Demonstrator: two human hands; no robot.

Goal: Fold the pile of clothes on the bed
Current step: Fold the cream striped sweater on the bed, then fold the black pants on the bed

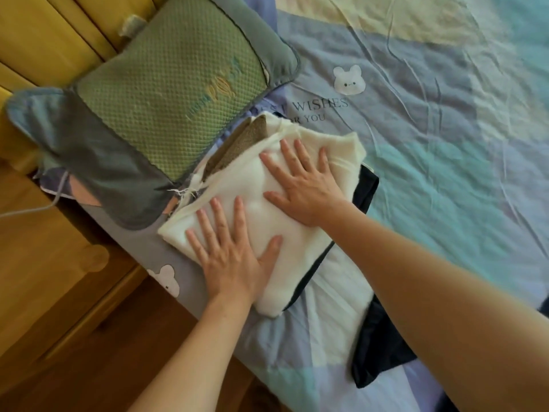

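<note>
Two hands, left hand point(234, 260) and right hand point(303, 185), press flat with fingers spread on one folded white cloth point(237, 185); one dark garment point(383, 352) lies under the right forearm, one pillow point(166, 99) beyond the fingertips.

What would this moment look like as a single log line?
step: flattening | left hand: flat on folded white garment | right hand: flat on it | under it: dark garment | beside: green pillow

folded cloth point(252, 200) on bed point(445, 144), beside pillow point(166, 93)

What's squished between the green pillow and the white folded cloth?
In the head view, a brown folded cloth lies between the green pillow and the white folded cloth, partly tucked beneath the white one.
</note>
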